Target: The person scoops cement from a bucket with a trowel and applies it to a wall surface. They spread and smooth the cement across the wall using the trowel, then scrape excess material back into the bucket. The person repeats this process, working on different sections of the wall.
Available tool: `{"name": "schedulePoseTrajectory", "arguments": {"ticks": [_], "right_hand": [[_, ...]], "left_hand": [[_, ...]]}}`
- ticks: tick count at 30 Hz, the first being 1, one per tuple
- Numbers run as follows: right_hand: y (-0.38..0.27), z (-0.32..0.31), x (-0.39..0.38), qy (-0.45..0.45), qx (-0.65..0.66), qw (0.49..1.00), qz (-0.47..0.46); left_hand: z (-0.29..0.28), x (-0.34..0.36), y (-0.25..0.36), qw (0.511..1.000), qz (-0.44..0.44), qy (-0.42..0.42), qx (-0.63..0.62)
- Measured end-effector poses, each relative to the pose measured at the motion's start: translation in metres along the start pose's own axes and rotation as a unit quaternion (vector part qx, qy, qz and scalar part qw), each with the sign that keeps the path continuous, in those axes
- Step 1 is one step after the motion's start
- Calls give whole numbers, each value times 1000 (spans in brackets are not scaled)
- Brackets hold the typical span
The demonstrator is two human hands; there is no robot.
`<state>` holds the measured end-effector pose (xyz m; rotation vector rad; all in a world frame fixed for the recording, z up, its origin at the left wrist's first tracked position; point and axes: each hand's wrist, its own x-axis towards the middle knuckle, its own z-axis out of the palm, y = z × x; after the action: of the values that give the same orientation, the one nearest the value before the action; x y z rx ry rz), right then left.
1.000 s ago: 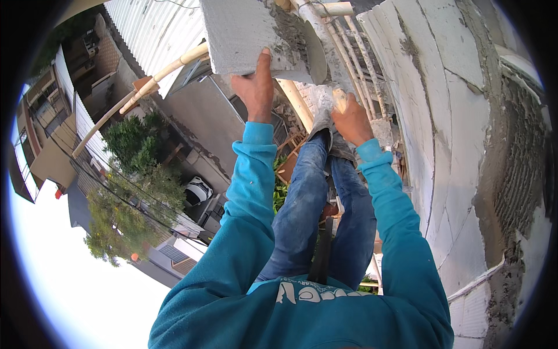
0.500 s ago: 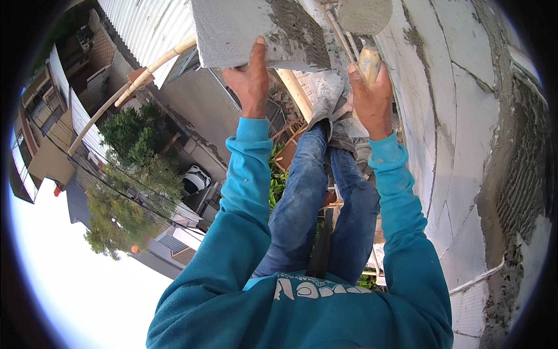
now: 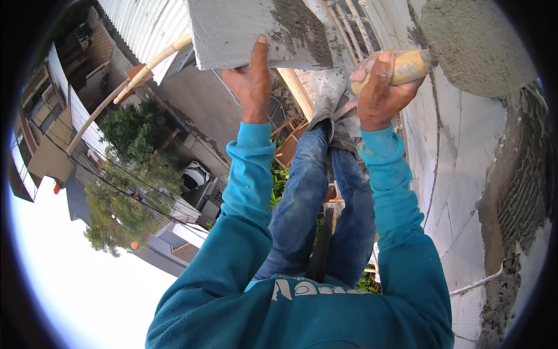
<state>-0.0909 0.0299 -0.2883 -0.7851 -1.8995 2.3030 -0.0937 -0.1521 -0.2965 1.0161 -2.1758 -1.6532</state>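
My left hand (image 3: 251, 87) is closed on the lower edge of a pale grey aerated concrete block (image 3: 229, 35), its thumb pressed against the near face. Wet mortar (image 3: 302, 32) streaks the block's right part. My right hand (image 3: 383, 96) grips the yellowish wooden handle (image 3: 410, 67) of a trowel, thumb laid along it. The trowel's broad, rounded blade (image 3: 479, 46) is coated with grey mortar and lies over the block wall (image 3: 459, 145) at the right. The upper part of the block runs out of the frame.
A bamboo pole (image 3: 154, 64) slants at the upper left. Below my legs (image 3: 296, 209) there are bamboo scaffold pieces and a long drop to a yard with a parked car (image 3: 196, 175) and trees (image 3: 136, 186). Ridged mortar (image 3: 526, 168) covers part of the wall.
My right hand has turned the trowel to the right, so its handle lies nearly level and its blade has swung across the wall. My left hand and the block have barely moved.
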Motion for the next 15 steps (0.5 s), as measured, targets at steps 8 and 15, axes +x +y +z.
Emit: {"name": "schedulePoseTrajectory", "arguments": {"ticks": [8,15], "right_hand": [[13,-5,11,-144,-261,952,66],[107,-37,-23,-234,-491,835,80]], "left_hand": [[-14,-9,-10,1000,7,17,22],[2,-4,3,1000,16,12,-24]]}}
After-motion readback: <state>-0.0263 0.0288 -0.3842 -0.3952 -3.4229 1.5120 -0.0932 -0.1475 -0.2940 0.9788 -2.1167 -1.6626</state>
